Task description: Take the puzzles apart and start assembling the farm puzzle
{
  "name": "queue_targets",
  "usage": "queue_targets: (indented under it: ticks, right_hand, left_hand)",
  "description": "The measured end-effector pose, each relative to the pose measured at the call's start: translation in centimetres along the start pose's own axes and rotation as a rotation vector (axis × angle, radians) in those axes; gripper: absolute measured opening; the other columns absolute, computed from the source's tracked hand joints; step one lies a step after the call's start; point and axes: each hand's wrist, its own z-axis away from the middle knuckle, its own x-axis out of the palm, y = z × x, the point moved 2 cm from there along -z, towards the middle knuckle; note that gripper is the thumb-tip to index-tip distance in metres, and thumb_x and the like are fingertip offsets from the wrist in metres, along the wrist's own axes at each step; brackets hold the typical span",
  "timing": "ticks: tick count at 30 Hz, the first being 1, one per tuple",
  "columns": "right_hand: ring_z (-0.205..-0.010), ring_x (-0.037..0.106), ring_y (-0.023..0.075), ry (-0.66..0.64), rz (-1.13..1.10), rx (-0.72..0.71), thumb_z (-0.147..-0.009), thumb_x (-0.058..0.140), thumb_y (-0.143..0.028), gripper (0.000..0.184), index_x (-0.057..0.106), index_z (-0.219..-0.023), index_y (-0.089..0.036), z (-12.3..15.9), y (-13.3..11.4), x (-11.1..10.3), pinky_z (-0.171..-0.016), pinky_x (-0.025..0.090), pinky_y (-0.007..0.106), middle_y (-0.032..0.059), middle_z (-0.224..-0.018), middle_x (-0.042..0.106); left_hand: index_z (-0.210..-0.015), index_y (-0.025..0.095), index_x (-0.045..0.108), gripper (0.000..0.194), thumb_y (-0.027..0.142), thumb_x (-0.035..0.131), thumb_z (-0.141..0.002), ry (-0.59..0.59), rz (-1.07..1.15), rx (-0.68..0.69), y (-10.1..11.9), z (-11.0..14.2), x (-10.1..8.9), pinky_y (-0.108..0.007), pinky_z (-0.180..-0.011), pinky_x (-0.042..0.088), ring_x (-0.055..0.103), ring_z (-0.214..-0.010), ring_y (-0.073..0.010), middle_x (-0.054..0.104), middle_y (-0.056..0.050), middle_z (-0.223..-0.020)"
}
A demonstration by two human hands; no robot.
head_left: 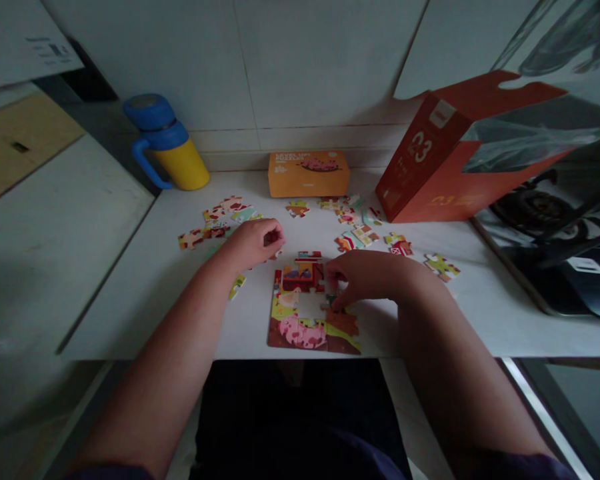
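Observation:
A partly assembled jigsaw puzzle with a pink pig and a red building lies near the front edge of the white counter. My right hand rests on its right side, fingers pinched down on a piece at the edge of a gap in the middle. My left hand is curled just left of the puzzle, fingers closed on a loose piece I can barely see. Several loose pieces lie beyond it. More loose pieces are scattered behind my right hand.
A yellow bottle with blue lid and handle stands at the back left. A small orange box sits against the wall. A large red-orange box lies tilted at the right. A dark stove top borders the counter's right side.

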Motion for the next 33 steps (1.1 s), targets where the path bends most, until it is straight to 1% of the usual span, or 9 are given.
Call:
queue_targets:
  ticks: [11, 17, 19, 20, 22, 24, 27, 29, 33]
  right_hand:
    - [-0.074, 0.055, 0.0189, 0.045, 0.001, 0.031, -0.071, 0.09, -0.05, 0.042, 0.062, -0.09, -0.023, -0.1, 0.5, 0.3, -0.061, 0.029, 0.031, 0.0024, -0.09, 0.07]
    - [-0.081, 0.062, 0.0219, 0.055, -0.029, -0.016, -0.074, 0.088, -0.042, 0.034, 0.067, -0.093, -0.023, 0.1, 0.2, 0.1, -0.064, 0.035, 0.031, 0.0037, -0.094, 0.073]
    - [-0.084, 0.064, 0.0229, 0.107, -0.04, 0.003, -0.076, 0.086, -0.039, 0.033, 0.069, -0.099, -0.023, 1.0, -0.1, 0.5, -0.068, 0.039, 0.031, 0.0045, -0.098, 0.074]
    - [-0.086, 0.065, 0.0234, 0.168, -0.042, 0.02, -0.078, 0.085, -0.037, 0.032, 0.069, -0.102, -0.023, 1.7, -0.3, 1.0, -0.07, 0.042, 0.032, 0.0052, -0.101, 0.074]
    - [-0.093, 0.068, 0.0245, 0.379, -0.055, 0.037, -0.086, 0.079, -0.036, 0.029, 0.069, -0.11, -0.024, 3.8, -0.9, 2.4, -0.08, 0.047, 0.035, 0.0073, -0.11, 0.074]
    - [-0.102, 0.068, 0.0257, 0.536, -0.099, 0.023, -0.093, 0.075, -0.043, 0.03, 0.068, -0.116, -0.024, 6.1, -1.5, 4.5, -0.088, 0.051, 0.038, 0.0098, -0.122, 0.071]
    - [-0.104, 0.068, 0.0271, 0.536, -0.186, -0.049, -0.089, 0.08, -0.048, 0.04, 0.067, -0.12, -0.026, 8.6, -2.4, 8.4, -0.089, 0.057, 0.043, 0.0105, -0.126, 0.068]
    - [-0.116, 0.065, 0.0311, 0.554, -0.179, -0.111, -0.088, 0.082, -0.045, 0.043, 0.066, -0.123, -0.028, 9.4, -2.7, 10.4, -0.097, 0.057, 0.049, 0.0118, -0.134, 0.065]
    - [-0.119, 0.064, 0.0328, 0.632, -0.14, -0.122, -0.095, 0.075, -0.032, 0.022, 0.069, -0.115, -0.028, 9.0, -2.8, 12.2, -0.1, 0.056, 0.055, 0.0125, -0.134, 0.066]
  left_hand:
    - [-0.089, 0.021, 0.069, 0.003, 0.024, 0.068, -0.091, 0.009, -0.009, 0.007, 0.1, 0.0, 0.0, -0.028, -0.069, 0.047, 0.063, -0.073, -0.016, 0.071, -0.001, -0.079]
    - [-0.097, 0.02, 0.073, 0.011, 0.03, 0.069, -0.095, -0.018, -0.04, 0.252, 1.5, 0.1, 1.4, -0.037, -0.09, 0.052, 0.067, -0.096, -0.0217, 0.074, -0.007, -0.1]
    - [-0.104, 0.02, 0.074, 0.017, 0.035, 0.069, -0.097, -0.042, -0.055, 0.31, 2.1, 0.2, 2.1, -0.039, -0.095, 0.051, 0.067, -0.101, -0.0231, 0.075, -0.008, -0.105]
    - [-0.107, 0.021, 0.074, 0.019, 0.036, 0.069, -0.097, -0.047, -0.061, 0.327, 2.4, 0.3, 2.4, -0.04, -0.097, 0.051, 0.067, -0.103, -0.0237, 0.075, -0.009, -0.109]
    - [-0.112, 0.021, 0.074, 0.023, 0.038, 0.071, -0.096, -0.057, -0.072, 0.335, 2.9, 0.5, 2.9, -0.042, -0.1, 0.05, 0.066, -0.107, -0.0247, 0.074, -0.009, -0.114]
    - [-0.113, 0.022, 0.074, 0.025, 0.038, 0.073, -0.094, -0.07, -0.084, 0.315, 3.2, 0.6, 3.0, -0.043, -0.101, 0.05, 0.066, -0.109, -0.0254, 0.074, -0.009, -0.116]
    - [-0.112, 0.023, 0.075, 0.025, 0.035, 0.076, -0.09, -0.091, -0.095, 0.296, 3.4, 0.6, 3.0, -0.043, -0.099, 0.051, 0.067, -0.107, -0.0257, 0.073, -0.009, -0.116]
    - [-0.112, 0.022, 0.075, 0.027, 0.035, 0.078, -0.088, -0.094, -0.098, 0.3, 3.4, 0.6, 3.1, -0.042, -0.098, 0.051, 0.067, -0.106, -0.0258, 0.072, -0.009, -0.115]
    - [-0.111, 0.02, 0.075, 0.028, 0.036, 0.077, -0.089, -0.085, -0.104, 0.323, 3.3, 0.6, 3.3, -0.042, -0.096, 0.051, 0.067, -0.103, -0.0258, 0.073, -0.009, -0.113]
